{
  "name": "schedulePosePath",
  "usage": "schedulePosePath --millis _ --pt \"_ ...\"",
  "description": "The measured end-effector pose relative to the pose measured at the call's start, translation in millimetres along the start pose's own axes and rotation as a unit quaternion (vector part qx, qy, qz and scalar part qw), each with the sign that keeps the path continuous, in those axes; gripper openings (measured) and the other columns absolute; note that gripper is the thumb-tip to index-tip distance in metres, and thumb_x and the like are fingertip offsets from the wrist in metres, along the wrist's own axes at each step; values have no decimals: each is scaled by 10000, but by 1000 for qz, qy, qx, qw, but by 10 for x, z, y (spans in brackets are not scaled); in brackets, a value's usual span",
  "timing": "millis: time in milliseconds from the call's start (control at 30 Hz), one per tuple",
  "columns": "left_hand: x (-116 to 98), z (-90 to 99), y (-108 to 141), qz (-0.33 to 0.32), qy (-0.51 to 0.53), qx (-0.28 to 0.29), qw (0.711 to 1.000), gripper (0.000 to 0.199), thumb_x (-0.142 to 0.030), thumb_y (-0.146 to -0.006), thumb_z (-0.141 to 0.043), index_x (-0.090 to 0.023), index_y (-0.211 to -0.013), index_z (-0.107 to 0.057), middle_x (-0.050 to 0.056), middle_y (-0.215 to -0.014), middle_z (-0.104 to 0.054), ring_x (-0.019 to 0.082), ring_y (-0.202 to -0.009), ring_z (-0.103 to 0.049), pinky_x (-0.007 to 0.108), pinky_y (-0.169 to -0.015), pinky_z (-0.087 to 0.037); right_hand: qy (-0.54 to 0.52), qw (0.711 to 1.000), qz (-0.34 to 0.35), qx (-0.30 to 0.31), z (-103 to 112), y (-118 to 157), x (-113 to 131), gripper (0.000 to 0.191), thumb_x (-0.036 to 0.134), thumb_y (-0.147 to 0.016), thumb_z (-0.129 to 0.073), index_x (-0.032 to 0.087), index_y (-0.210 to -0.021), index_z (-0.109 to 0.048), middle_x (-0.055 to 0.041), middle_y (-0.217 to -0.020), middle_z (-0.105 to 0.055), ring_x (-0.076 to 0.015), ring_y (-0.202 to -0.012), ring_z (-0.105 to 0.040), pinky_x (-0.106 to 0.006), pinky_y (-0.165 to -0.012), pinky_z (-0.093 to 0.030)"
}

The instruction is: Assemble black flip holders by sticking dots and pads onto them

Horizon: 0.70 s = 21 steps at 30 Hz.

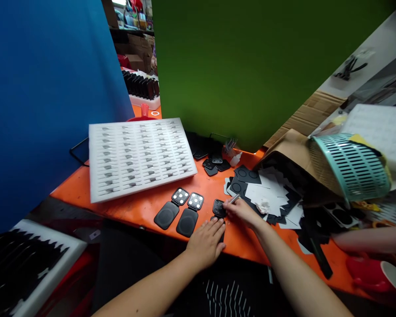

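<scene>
In the head view, my left hand (206, 242) lies flat with its fingers stretched out over the lower part of a black hinged piece, holding it against the orange table. At the upper square pad of that black piece (219, 208), my right hand (242, 211) is closed on a slim silver tool (234, 199); its tip and exact kind are hard to make out. To the left lie two similar black pieces, a nearer one (187, 221) and a farther one (166, 214), each opened flat, with white dots on its square pad.
A white foam tray (141, 154) with rows of metal-coloured slots stands behind left. Paper and black sheets (270, 193) are heaped at right, beside a cardboard box (293, 149) and a teal basket (353, 167). Small black pads (211, 167) and a red mug (376, 275) also sit there.
</scene>
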<state>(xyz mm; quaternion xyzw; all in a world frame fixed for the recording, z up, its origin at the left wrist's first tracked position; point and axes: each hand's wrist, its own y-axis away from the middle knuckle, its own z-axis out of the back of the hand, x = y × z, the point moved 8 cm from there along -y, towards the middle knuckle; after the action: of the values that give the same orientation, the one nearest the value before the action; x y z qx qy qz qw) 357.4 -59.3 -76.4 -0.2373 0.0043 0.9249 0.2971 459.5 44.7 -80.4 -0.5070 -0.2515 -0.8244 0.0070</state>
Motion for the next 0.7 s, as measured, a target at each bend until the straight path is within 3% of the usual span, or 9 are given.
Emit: schedulePosePath --millis 67,133,233,333,433,700 --pt "-1 1 -3 -5 3 0 1000 523 -431 -848 -386 -213 -1317 -308 18 -1373 -329 204 -1259 -273 374 -1028 -258 -96 995 16 -36 74 16 -2 292 447 -740 -511 168 -824 -495 6 -636 -564 -112 -540 -519 -226 -545 -396" --pt "1 3 -7 -5 3 0 1000 519 -431 -848 -387 -217 -1315 -310 15 -1374 -327 203 -1260 -269 375 -1028 -258 -86 994 31 -56 71 17 25 297 433 -718 -542 176 -856 -487 2 -662 -575 -126 -567 -539 -238 -556 -409" --pt "2 5 -9 -2 1 0 1000 517 -441 -850 -378 -219 -1312 -314 15 -1376 -324 206 -1260 -270 382 -1025 -263 84 990 59 -101 10 28 116 206 370 -712 -560 183 -785 -515 -11 -705 -598 -158 -660 -565 -260 -620 -411" --pt "1 -7 -7 0 1 3 1000 511 -440 -854 -368 -218 -1311 -314 13 -1374 -326 203 -1260 -271 383 -1028 -259 229 958 101 -138 -73 70 211 119 306 -762 -503 191 -744 -529 -24 -758 -615 -162 -738 -566 -260 -674 -391" --pt "7 -17 -3 3 2 4 1000 514 -444 -854 -363 -219 -1313 -309 12 -1376 -324 202 -1262 -267 381 -1027 -259 251 952 118 -129 -113 82 214 99 283 -777 -482 197 -759 -528 -16 -769 -618 -147 -727 -563 -238 -652 -383" --pt "-1 11 -22 6 12 5 1000 513 -438 -842 -395 -217 -1300 -329 10 -1373 -328 209 -1253 -282 387 -1017 -272 273 957 88 -42 -91 -25 268 69 253 -735 -528 189 -727 -551 -1 -711 -618 -132 -660 -552 -215 -579 -355"
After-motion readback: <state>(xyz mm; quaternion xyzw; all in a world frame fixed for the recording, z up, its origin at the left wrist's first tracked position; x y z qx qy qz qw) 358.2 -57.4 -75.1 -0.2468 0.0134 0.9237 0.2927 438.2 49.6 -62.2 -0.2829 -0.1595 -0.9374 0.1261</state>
